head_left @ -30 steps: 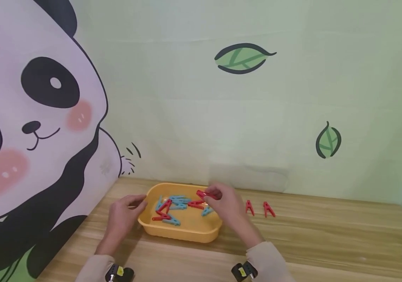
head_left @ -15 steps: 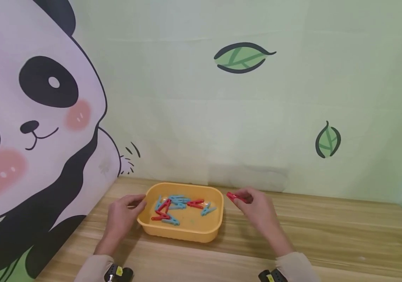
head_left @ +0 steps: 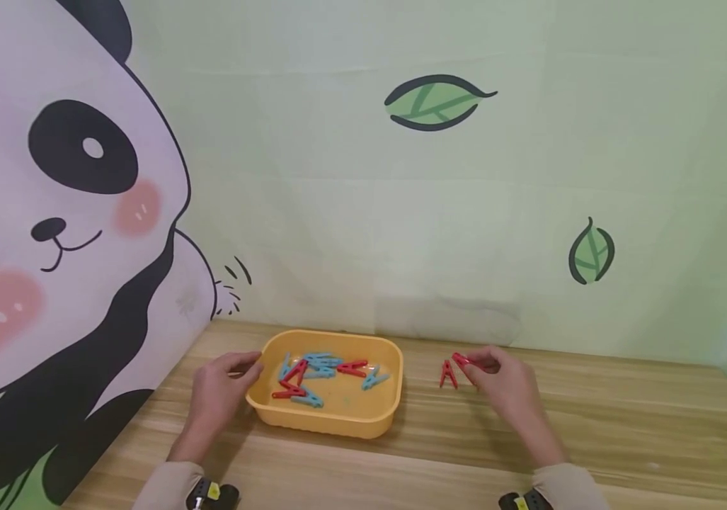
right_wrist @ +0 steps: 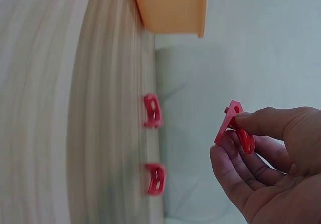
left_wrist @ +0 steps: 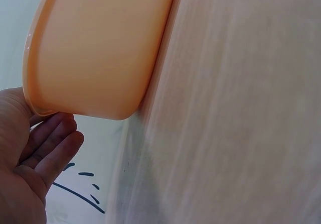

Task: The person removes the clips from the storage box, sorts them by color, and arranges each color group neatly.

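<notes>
A yellow plastic basin (head_left: 331,425) stands on the wooden table with several blue clothespins (head_left: 321,363) and several red clothespins (head_left: 352,367) lying in it. My left hand (head_left: 221,389) holds the basin's left end at the rim; in the left wrist view its fingers (left_wrist: 62,148) curl beneath the rim, and the thumb is hidden. To the right, my right hand (head_left: 506,382) pinches a red clothespin (right_wrist: 234,126) between thumb and fingers, raised off the table. Another red clothespin (head_left: 448,374) stands on the table beside it. The right wrist view shows two red clothespins (right_wrist: 153,111) on the table.
The wooden table (head_left: 624,425) stretches right of the hands. Behind it hangs a pale green backdrop (head_left: 312,212) with a printed panda (head_left: 83,212) at left and printed leaves. Each wrist wears a strapped camera.
My right hand has moved from over the basin rightward with the red clothespin, now above the table beside the standing clothespins. The left hand stays at the basin's rim.
</notes>
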The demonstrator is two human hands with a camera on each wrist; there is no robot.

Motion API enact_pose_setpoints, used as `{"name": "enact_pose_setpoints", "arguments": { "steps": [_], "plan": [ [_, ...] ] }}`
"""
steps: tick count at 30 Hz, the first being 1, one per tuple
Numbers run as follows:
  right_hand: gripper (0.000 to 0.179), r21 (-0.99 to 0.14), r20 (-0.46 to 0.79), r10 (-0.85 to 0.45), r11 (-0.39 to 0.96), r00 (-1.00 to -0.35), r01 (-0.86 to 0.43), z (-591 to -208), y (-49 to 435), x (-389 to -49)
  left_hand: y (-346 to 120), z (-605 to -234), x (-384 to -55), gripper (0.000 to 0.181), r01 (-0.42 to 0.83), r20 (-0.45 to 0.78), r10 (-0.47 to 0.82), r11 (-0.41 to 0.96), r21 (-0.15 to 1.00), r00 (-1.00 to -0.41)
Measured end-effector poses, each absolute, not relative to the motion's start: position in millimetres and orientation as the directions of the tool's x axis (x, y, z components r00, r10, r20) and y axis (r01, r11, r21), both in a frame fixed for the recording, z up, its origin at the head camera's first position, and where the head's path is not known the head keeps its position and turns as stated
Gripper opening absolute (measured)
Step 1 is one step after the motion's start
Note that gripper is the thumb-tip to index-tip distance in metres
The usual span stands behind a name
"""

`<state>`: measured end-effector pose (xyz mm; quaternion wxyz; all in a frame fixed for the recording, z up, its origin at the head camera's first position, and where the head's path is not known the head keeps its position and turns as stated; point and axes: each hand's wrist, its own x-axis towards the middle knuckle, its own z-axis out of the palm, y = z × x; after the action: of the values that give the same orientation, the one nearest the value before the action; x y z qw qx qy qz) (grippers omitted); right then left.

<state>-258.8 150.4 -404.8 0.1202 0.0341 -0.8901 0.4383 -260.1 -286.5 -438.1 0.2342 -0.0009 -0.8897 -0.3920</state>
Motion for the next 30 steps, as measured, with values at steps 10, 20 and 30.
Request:
{"name": "enact_pose_setpoints", "arguments": {
  "steps": [10, 20, 30],
  "plan": [
    [0.021, -0.795, 0.213, 0.101, 0.596, -0.972, -0.113, -415, 176, -265, -287, -439, -261, 0.026, 0.181, 0.411, -0.187, 0.685, 0.705, -0.892],
    [0.026, -0.81, 0.135, 0.158, 0.587, -0.978, -0.017, -434, 200, -272, -287, -438, -260, 0.028, 0.146, 0.368, -0.189, 0.686, 0.713, -0.91],
    [0.027, -0.838, 0.099, 0.201, 0.545, -0.975, 0.027, -441, 208, -279, -287, -437, -259, 0.028, 0.152, 0.374, -0.188, 0.684, 0.714, -0.908]
  ]
}}
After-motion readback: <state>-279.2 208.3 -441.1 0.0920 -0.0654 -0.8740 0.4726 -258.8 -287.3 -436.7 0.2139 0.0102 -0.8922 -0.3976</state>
